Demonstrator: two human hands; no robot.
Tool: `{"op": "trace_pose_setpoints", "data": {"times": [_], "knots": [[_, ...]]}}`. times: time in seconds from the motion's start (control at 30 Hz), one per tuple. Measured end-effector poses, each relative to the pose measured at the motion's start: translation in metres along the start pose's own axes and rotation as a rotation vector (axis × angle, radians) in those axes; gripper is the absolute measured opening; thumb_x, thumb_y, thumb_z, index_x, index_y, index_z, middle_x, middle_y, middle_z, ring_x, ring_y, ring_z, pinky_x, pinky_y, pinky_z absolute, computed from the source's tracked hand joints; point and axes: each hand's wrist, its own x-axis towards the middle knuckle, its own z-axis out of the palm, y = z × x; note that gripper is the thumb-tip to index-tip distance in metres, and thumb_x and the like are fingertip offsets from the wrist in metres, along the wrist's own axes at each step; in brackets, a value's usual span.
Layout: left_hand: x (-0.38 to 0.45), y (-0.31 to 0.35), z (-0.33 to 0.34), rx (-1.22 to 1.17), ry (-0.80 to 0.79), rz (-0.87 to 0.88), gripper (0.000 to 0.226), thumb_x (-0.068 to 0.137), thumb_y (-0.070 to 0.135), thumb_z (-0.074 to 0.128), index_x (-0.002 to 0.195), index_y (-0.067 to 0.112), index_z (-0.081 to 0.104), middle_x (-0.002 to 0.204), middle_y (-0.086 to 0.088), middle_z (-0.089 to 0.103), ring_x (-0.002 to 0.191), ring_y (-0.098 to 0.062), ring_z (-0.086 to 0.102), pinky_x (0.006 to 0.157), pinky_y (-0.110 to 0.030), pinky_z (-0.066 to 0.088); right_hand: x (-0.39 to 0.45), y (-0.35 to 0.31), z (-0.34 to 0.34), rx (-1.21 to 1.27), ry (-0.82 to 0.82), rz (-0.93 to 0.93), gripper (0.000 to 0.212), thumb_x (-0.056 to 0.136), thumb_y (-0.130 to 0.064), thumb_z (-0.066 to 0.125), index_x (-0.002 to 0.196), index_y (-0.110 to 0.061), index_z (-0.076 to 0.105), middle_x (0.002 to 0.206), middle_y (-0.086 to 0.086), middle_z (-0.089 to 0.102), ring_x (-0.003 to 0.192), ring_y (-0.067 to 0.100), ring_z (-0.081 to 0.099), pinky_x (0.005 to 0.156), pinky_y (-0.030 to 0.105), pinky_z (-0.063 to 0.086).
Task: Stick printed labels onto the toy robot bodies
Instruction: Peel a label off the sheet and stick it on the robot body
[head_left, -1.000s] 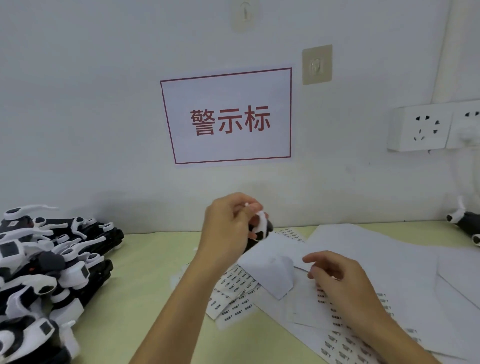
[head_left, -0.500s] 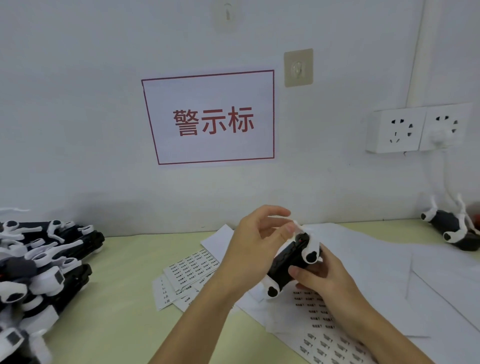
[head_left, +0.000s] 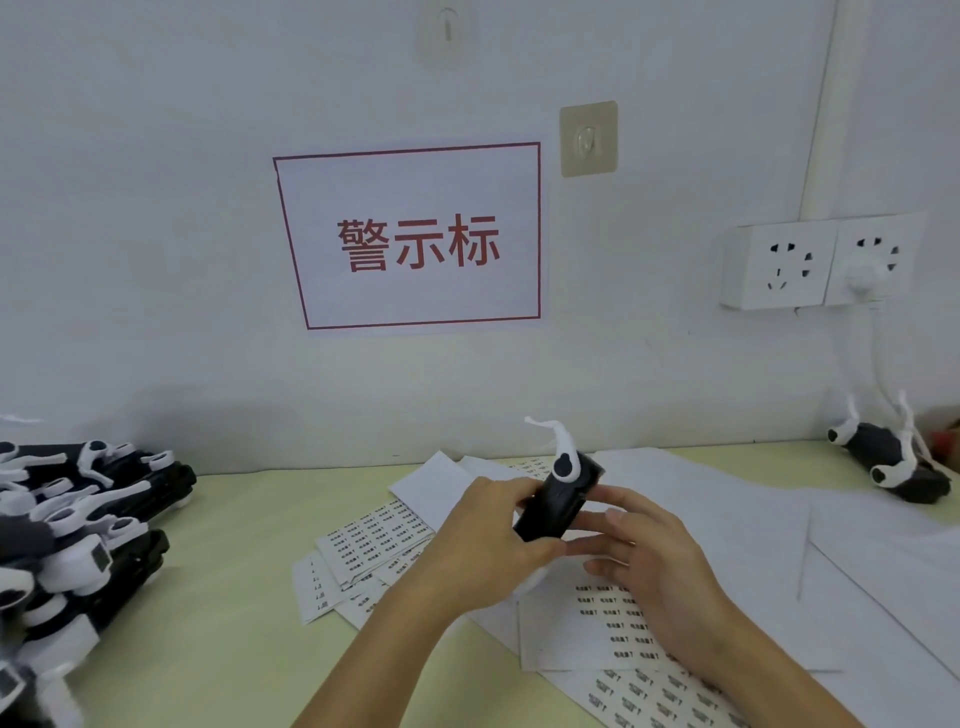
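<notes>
The left hand hides the toy robot body's lower end; label print is unreadable.

A wall sign at twelve o'clock read 警示标 in red inside a red border. Print on the label sheets at five o'clock was too small to read.

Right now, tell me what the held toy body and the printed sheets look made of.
Toy robot body: apparently moulded plastic, matte black shell with smooth white limb, judging by crisp edges. Label sheets: thin white paper, likely adhesive-backed; they lie flat and overlap with printed rows.
</notes>
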Motion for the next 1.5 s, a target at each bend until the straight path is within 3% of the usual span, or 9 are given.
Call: {"op": "trace_pose_setpoints", "data": {"times": [0.1, 0.2, 0.3, 0.57, 0.7, 0.9, 1.07, 1.3, 1.5], "knots": [[0.0, 0.0, 0.003, 0.041, 0.026, -0.062, 0.043, 0.089, 0.036, 0.068, 0.129, 0.033, 0.054, 0.116, 0.007, 0.063, 0.103, -0.016, 0.061, 0.093, -0.035, 0.051, 0.001, 0.001, 0.0, 0.004, 0.035, 0.011, 0.025, 0.098, -0.015, 0.05, 0.119, -0.013, 0.065, 0.104, 0.016, 0.075, 0.088, 0.029, 0.072, 0.076, 0.037, 0.048], [0.0, -0.002, -0.001, -0.021, 0.034, -0.093, 0.031, 0.093, 0.036, 0.062, 0.122, 0.031, 0.05, 0.101, 0.011, 0.067, 0.085, -0.01, 0.066, 0.076, -0.029, 0.054, 0.001, 0.001, 0.0, 0.013, 0.079, 0.013, 0.022, 0.098, -0.013, 0.052, 0.117, -0.013, 0.062, 0.1, 0.018, 0.075, 0.083, 0.028, 0.072, 0.073, 0.035, 0.049], [0.002, -0.006, -0.01, -0.166, 0.083, -0.13, 0.015, 0.097, 0.03, 0.057, 0.111, 0.035, 0.057, 0.099, 0.01, 0.071, 0.089, -0.011, 0.069, 0.082, -0.034, 0.055, 0.001, 0.0, 0.001, 0.004, 0.101, 0.016, 0.02, 0.098, -0.01, 0.052, 0.115, -0.013, 0.064, 0.097, 0.017, 0.075, 0.081, 0.026, 0.072, 0.071, 0.034, 0.049], [0.0, -0.013, -0.042, -1.246, 0.055, -0.358, 0.024, 0.09, 0.012, 0.059, 0.085, -0.002, 0.078, 0.086, -0.02, 0.07, 0.063, -0.027, 0.065, 0.059, -0.035, 0.058, 0.002, 0.001, 0.001, -0.018, 0.116, 0.029, 0.022, 0.1, -0.009, 0.05, 0.113, -0.013, 0.067, 0.095, 0.018, 0.075, 0.079, 0.026, 0.071, 0.072, 0.034, 0.049], [-0.007, -0.013, -0.047, -1.417, -0.111, -0.276, 0.047, 0.078, 0.013, 0.058, 0.116, -0.013, 0.067, 0.083, -0.016, 0.059, 0.053, -0.026, 0.05, 0.061, -0.036, 0.054, 0.002, 0.001, 0.001, -0.012, 0.113, 0.029, 0.023, 0.1, -0.008, 0.048, 0.111, -0.012, 0.068, 0.092, 0.019, 0.074, 0.076, 0.026, 0.07, 0.071, 0.034, 0.048], [-0.006, -0.014, -0.049, -1.315, -0.134, -0.265, 0.047, 0.084, 0.021, 0.063, 0.12, -0.009, 0.064, 0.085, -0.017, 0.061, 0.053, -0.024, 0.05, 0.062, -0.037, 0.053, 0.002, 0.001, 0.001, -0.015, 0.107, 0.029, 0.023, 0.1, -0.007, 0.048, 0.109, -0.011, 0.069, 0.091, 0.02, 0.074, 0.075, 0.027, 0.069, 0.071, 0.034, 0.048], [-0.007, -0.017, -0.053, -1.08, -0.15, -0.288, 0.03, 0.072, 0.03, 0.082, 0.093, 0.011, 0.078, 0.09, -0.011, 0.065, 0.073, -0.02, 0.062, 0.066, -0.036, 0.051, 0.001, 0.001, 0.001, -0.013, 0.112, 0.027, 0.024, 0.1, -0.006, 0.047, 0.107, -0.01, 0.069, 0.09, 0.022, 0.073, 0.073, 0.026, 0.069, 0.071, 0.034, 0.049], [-0.01, -0.019, -0.072, -0.408, -0.082, -0.44, 0.066, 0.057, 0.032, 0.083, 0.116, 0.015, 0.058, 0.109, -0.006, 0.071, 0.094, -0.022, 0.072, 0.089, -0.039, 0.056, 0.002, 0.0, 0.001, -0.016, 0.118, 0.033, 0.023, 0.1, -0.007, 0.047, 0.108, -0.01, 0.069, 0.09, 0.022, 0.073, 0.074, 0.026, 0.069, 0.07, 0.033, 0.049], [-0.017, -0.024, -0.094, -0.117, -0.149, -0.395, 0.035, 0.066, 0.032, 0.079, 0.1, 0.027, 0.075, 0.098, 0.007, 0.075, 0.093, -0.017, 0.069, 0.086, -0.031, 0.049, 0.0, 0.0, 0.002, -0.025, 0.122, 0.033, 0.023, 0.1, -0.006, 0.047, 0.107, -0.01, 0.069, 0.088, 0.021, 0.073, 0.074, 0.026, 0.069, 0.068, 0.032, 0.05]]}}
